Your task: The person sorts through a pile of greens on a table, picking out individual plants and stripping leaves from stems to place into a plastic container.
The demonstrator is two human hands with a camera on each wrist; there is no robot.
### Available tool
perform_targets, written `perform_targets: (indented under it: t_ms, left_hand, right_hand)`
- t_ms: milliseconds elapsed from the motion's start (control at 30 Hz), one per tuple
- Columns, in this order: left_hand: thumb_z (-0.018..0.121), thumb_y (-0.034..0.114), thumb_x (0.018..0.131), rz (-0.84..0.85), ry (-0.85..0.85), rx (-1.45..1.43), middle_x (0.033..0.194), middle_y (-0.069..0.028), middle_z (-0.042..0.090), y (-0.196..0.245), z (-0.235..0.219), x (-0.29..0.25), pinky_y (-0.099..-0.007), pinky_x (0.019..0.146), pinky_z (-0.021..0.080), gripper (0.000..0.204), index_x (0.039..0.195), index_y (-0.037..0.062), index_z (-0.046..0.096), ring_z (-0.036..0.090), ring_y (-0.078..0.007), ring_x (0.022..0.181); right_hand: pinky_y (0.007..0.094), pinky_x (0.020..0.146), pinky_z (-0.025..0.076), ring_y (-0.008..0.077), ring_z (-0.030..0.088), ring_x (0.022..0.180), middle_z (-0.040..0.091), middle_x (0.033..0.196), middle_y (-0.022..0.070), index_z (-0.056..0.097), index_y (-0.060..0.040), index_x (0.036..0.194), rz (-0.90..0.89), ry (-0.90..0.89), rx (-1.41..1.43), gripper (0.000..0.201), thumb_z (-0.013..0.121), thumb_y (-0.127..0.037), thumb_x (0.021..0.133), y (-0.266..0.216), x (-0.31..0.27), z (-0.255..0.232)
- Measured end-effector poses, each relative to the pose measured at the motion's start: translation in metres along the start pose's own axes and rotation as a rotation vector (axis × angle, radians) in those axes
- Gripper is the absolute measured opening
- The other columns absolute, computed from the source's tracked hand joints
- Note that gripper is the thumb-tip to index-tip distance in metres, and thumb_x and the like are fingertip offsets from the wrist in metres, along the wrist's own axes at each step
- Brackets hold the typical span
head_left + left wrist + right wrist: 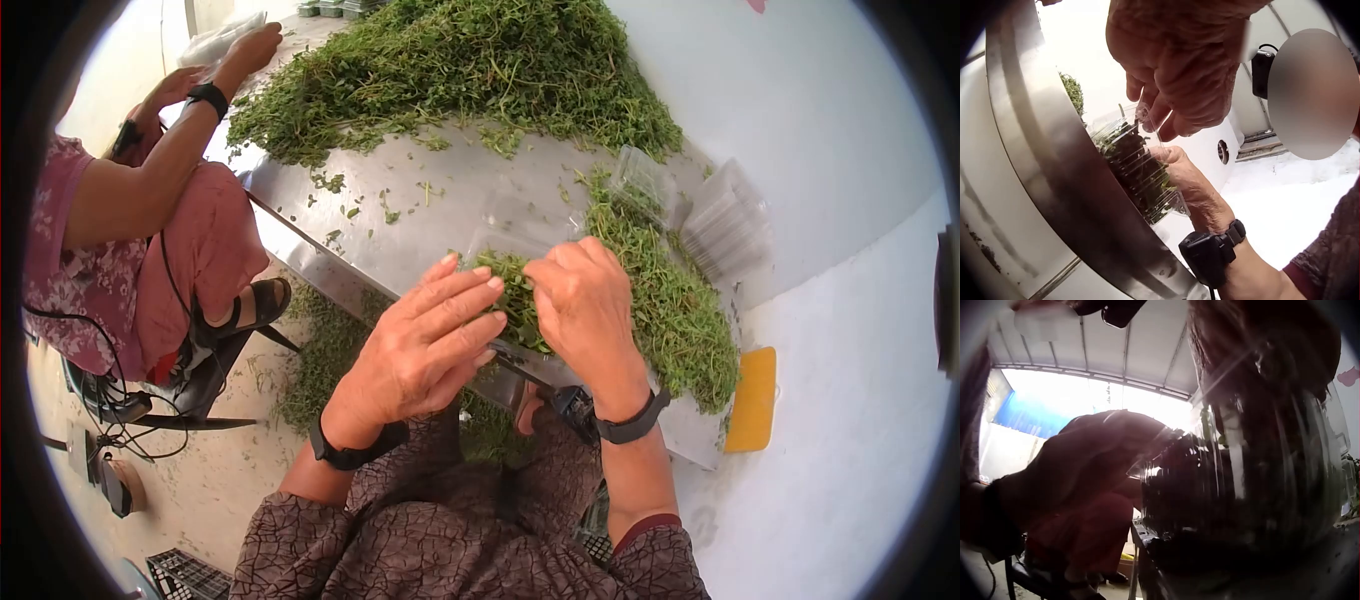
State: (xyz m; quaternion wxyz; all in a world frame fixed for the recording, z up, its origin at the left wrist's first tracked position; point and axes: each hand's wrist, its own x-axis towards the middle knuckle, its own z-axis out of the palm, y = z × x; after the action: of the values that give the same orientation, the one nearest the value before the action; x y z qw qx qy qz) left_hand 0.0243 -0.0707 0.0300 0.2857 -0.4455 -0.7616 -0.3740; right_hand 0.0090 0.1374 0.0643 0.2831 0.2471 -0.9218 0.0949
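A clear plastic box (pixel 1138 165), filled with leafy green sprigs (pixel 518 305), stands at the near edge of the metal table (pixel 400 195). My left hand (pixel 420 340) reaches over its left side with fingers fairly straight, the tips close by the greens. On the opposite side my right hand (pixel 585 305) bends its fingers down at the sprigs, thumb and forefinger together among them. The left wrist view shows my right hand (pixel 1188 184) against the box wall. From the right wrist, the box (pixel 1241 481) fills the foreground, its contents dark.
A large heap of greens (pixel 470 70) covers the table's back; a smaller pile (pixel 680 310) lies at right. Stacked clear boxes (pixel 725 215) lean by the wall, above a yellow board (pixel 752 400). Another person (pixel 130 230) sits at left. More greens (pixel 330 350) lie on the floor.
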Motion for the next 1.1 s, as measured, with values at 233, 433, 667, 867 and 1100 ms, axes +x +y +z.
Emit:
perform_targets:
  t_ms: [233,433,667,867,1100]
  left_hand:
    - [0.059,0.021,0.091,-0.139,-0.211,0.08,0.125,-0.0193,0.063,-0.001,0.009,0.016,-0.0539,0.119,0.027,0.034,0.114,-0.0026,0.065,0.053,-0.0366,0.127]
    - [0.056,0.022,0.095,-0.156,-0.267,0.155,0.121,-0.0204,0.065,0.001,0.009,0.02,-0.0538,0.119,0.026,0.032,0.113,-0.0029,0.066,0.054,-0.0344,0.126]
    - [0.061,0.02,0.091,-0.121,-0.235,0.197,0.115,-0.0181,0.065,0.002,0.01,0.02,-0.0542,0.116,0.029,0.026,0.103,-0.0024,0.064,0.056,-0.0337,0.12]
    - [0.063,0.016,0.088,-0.132,-0.208,0.177,0.118,-0.0185,0.063,0.006,0.011,0.022,-0.0549,0.116,0.028,0.027,0.107,-0.0031,0.064,0.055,-0.0363,0.121]
    - [0.065,0.013,0.086,-0.052,-0.065,0.188,0.127,-0.0194,0.061,0.011,0.006,0.01,-0.0558,0.114,0.033,0.028,0.108,-0.003,0.064,0.054,-0.0372,0.125]
  right_hand:
    - [0.0404,0.075,0.046,0.0291,0.057,0.082,0.061,0.078,0.0092,0.067,-0.0044,0.076,0.018,-0.024,0.043,0.003,0.07,-0.004,0.075,0.004,-0.004,-0.006]
    - [0.0405,0.077,0.051,0.0322,0.064,0.087,0.07,0.088,0.0118,0.072,-0.0003,0.097,0.138,0.008,0.19,0.02,0.07,-0.002,0.077,0.006,-0.016,-0.034]
    - [0.0417,0.09,0.044,0.0275,0.062,0.092,0.069,0.081,0.0114,0.07,-0.0017,0.084,0.062,-0.079,0.101,0.01,0.072,-0.01,0.079,0.001,-0.027,-0.029]
    - [0.0436,0.098,0.04,0.0273,0.06,0.096,0.07,0.087,0.0113,0.071,0.0007,0.081,0.047,-0.111,0.064,0.017,0.072,-0.016,0.082,-0.005,-0.027,-0.031]
    - [0.0453,0.096,0.045,0.0338,0.062,0.107,0.07,0.114,0.0157,0.071,0.0001,0.101,0.095,0.059,0.048,0.021,0.067,-0.009,0.083,0.025,-0.041,-0.063]
